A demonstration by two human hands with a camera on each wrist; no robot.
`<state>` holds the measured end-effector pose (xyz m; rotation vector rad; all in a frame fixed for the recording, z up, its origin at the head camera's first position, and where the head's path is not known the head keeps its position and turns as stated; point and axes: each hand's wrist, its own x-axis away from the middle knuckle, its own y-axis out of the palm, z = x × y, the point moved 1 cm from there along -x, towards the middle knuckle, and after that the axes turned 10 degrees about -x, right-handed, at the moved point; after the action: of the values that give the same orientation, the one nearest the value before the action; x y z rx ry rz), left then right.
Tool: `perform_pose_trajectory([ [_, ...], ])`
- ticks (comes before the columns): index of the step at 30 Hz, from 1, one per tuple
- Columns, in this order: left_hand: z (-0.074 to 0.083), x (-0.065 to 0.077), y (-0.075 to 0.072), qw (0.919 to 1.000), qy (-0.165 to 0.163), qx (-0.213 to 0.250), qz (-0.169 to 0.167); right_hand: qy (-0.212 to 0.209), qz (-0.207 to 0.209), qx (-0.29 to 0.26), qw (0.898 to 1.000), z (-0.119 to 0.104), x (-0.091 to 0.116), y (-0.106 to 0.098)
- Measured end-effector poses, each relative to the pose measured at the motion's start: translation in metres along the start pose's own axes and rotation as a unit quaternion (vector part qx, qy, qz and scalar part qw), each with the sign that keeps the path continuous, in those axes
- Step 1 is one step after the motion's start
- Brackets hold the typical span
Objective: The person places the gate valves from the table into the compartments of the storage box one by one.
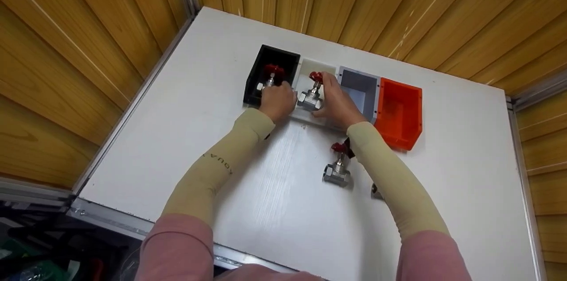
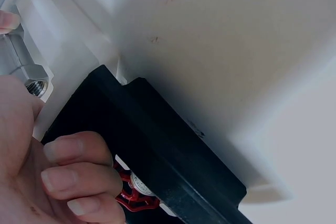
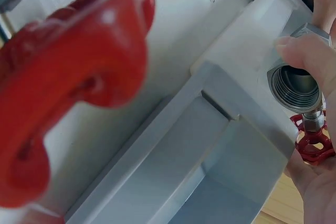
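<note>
My right hand (image 1: 341, 101) holds a metal valve with a red handwheel (image 1: 310, 98) at the white bin (image 1: 305, 64). Its fingers are at the handwheel and its thumb is by the body; the right wrist view shows the valve's threaded end (image 3: 296, 88). My left hand (image 1: 278, 100) is at the near right side of the black bin (image 1: 251, 88), with several fingers (image 2: 84, 179) curled. Beside them, inside that bin, is another red-handled valve (image 1: 273, 69). Whether the left hand grips it is hidden.
A grey bin (image 1: 378, 99) and an orange-red bin (image 1: 401, 137) continue the row rightward. On the white table (image 1: 266, 183), a third valve (image 1: 337, 172) stands near the right forearm. Another metal piece (image 1: 376, 191) is mostly hidden under that arm. Wood-panelled walls (image 1: 354, 6) surround the table.
</note>
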<state>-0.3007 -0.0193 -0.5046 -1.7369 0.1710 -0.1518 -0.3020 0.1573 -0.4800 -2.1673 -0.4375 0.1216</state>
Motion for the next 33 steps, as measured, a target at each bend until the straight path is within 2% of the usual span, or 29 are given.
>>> perform_pose_trajectory([
  [9, -0.001, 0.000, -0.001, 0.9998, -0.006, 0.016, -0.012, -0.016, 0.003, 0.010, 1.000, -0.001, -0.007, -0.001],
  [16, -0.001, 0.001, 0.002, 1.0000, -0.002, -0.002, 0.005, -0.043, 0.017, 0.037, 0.998, -0.001, -0.011, 0.002],
  [28, 0.000, -0.001, 0.001, 0.9998, -0.010, 0.018, -0.007, -0.027, 0.000, 0.044, 0.999, -0.001, -0.016, 0.000],
  [33, 0.000, -0.002, 0.003, 0.9997, -0.008, 0.019, -0.008, -0.034, -0.007, 0.056, 0.998, -0.001, -0.019, 0.001],
])
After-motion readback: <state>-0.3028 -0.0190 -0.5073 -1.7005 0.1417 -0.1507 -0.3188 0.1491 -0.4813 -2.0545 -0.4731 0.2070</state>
